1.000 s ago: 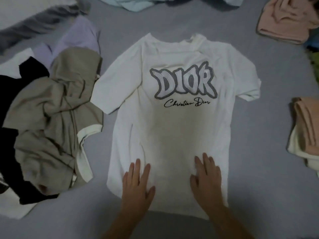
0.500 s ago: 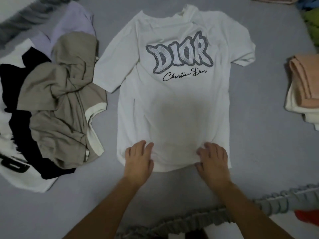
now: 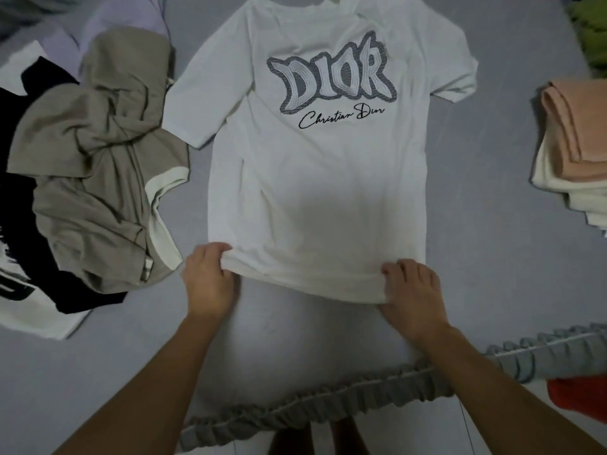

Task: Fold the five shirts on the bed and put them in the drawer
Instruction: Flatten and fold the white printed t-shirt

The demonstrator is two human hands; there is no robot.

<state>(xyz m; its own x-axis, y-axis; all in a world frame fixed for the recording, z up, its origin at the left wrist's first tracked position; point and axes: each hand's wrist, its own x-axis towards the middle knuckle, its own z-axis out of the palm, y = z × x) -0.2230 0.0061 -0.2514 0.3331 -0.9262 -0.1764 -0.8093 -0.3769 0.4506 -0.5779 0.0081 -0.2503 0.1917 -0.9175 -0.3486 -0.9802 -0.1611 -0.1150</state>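
White shirt (image 3: 315, 192) hem is gripped by left hand (image 3: 207, 284) and right hand (image 3: 410, 293).

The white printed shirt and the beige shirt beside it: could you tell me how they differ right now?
The white printed shirt lies spread flat, print up; the beige shirt is crumpled on a heap. The white one's hem is gripped by the left hand and right hand; the beige one is untouched. Both lie unfolded on the bed.

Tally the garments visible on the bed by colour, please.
White printed T-shirt, hem gripped by left hand and right hand: 1
Beige crumpled shirt: 1
Black-and-white shirt: 1
Lilac garment: 1
Folded peach garment: 1
Folded cream garment: 1
Green cloth: 1
Total: 7
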